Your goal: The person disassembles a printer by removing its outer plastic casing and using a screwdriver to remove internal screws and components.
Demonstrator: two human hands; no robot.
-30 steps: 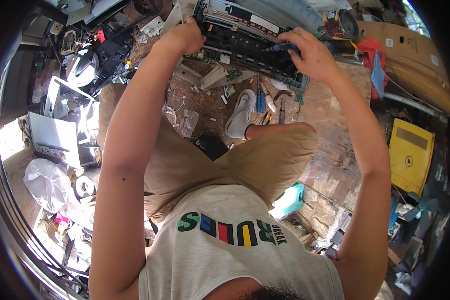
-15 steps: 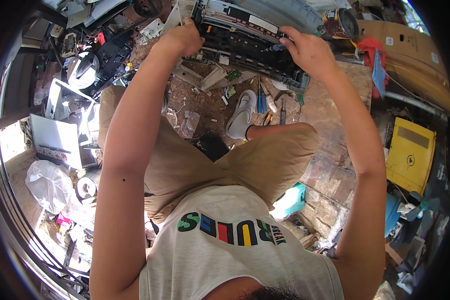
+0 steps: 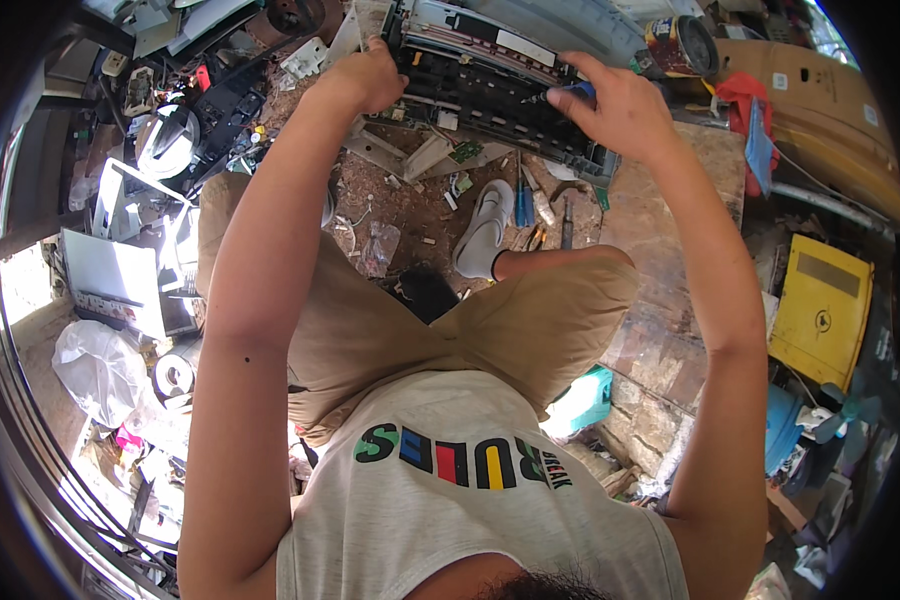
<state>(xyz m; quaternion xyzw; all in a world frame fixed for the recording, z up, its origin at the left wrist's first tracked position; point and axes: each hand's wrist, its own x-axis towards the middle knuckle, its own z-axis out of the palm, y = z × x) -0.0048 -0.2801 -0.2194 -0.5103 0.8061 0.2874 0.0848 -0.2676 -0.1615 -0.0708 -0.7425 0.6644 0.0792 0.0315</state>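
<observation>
An opened printer body (image 3: 470, 88), black with metal bars and a white strip, lies tilted across the top of the view. My left hand (image 3: 370, 80) is closed on its left end, thumb along the near side and a finger on a pale panel (image 3: 346, 38). My right hand (image 3: 622, 108) grips a blue-handled screwdriver (image 3: 584, 91), whose shaft points left into the printer's dark interior. The thumb and index finger surround the handle; the other fingers are mostly hidden. Whether the tip sits on a screw is too small to tell.
On the ground before my crossed legs are blue-handled tools (image 3: 524, 202), a small green circuit board (image 3: 465, 151) and plastic scraps. Dismantled parts crowd the left. A wooden board (image 3: 685, 200), a yellow case (image 3: 820, 315) and a cardboard box (image 3: 800, 100) stand right. A can (image 3: 680, 45) lies behind.
My right hand has shifted its hold on the screwdriver, with the thumb moving left and lower and more blue handle showing between the fingers. My left hand and the printer stay put.
</observation>
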